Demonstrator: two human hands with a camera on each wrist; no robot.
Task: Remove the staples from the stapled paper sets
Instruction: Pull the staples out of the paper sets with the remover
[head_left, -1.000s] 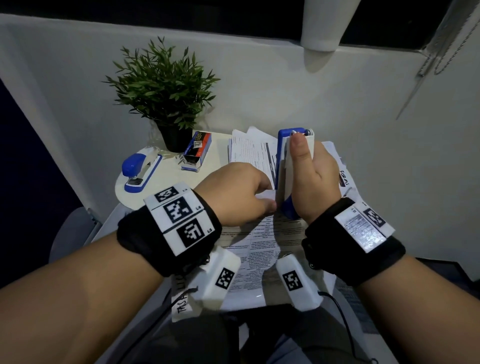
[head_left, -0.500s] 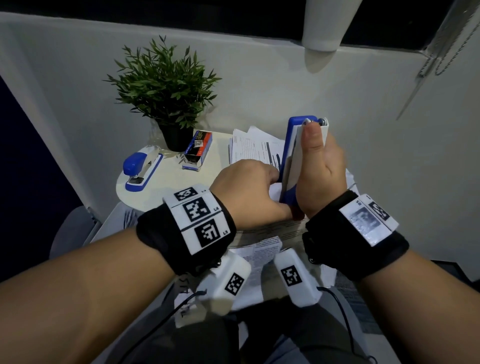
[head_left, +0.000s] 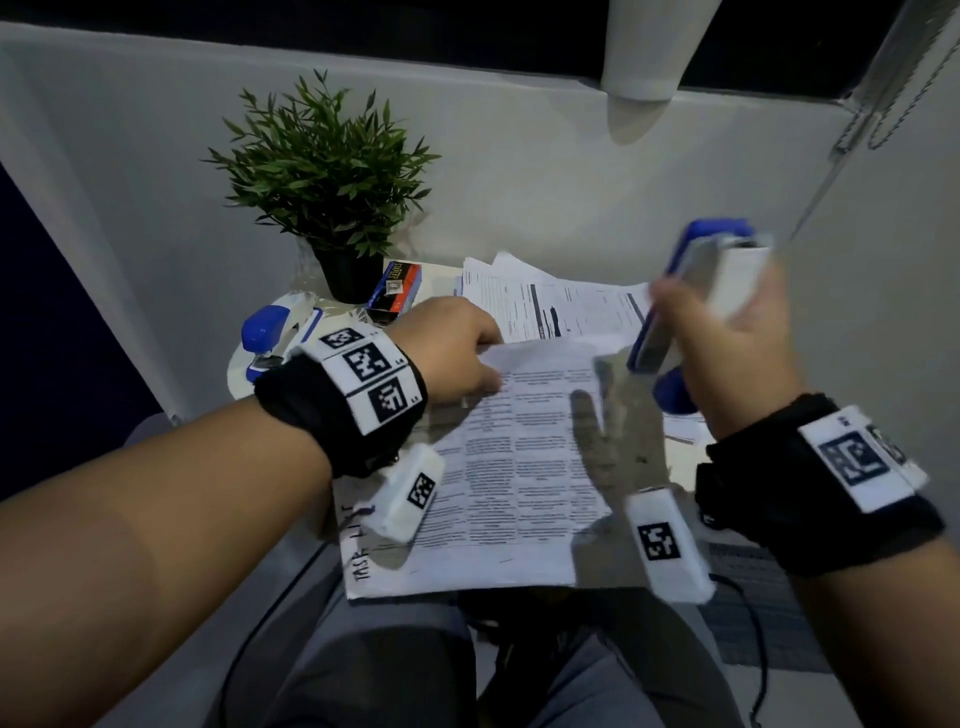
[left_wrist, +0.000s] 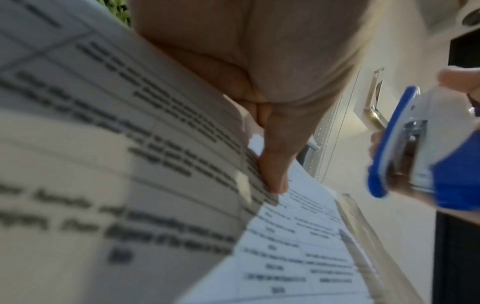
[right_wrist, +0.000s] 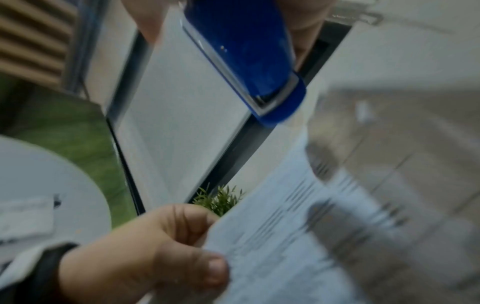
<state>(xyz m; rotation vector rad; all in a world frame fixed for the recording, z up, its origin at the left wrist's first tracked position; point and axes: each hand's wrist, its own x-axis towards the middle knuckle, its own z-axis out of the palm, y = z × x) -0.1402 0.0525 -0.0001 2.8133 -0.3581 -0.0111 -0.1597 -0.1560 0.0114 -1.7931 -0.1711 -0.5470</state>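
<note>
- Two hands are working over the lap: the left hand (head_left: 452, 353) is pinching the top-left corner of the stapled paper set (head_left: 514, 467), thumb pressing on top.
- Its long axis is running from the lap towards the table's near edge.
- To the right of that corner, the right hand (head_left: 727, 353) is clasping the blue stapler (head_left: 691, 306), tilted and clear of the sheets.
- Motion blur is hiding any staple at the pinched corner; further sheets are lying on the table (head_left: 244, 374).
</note>
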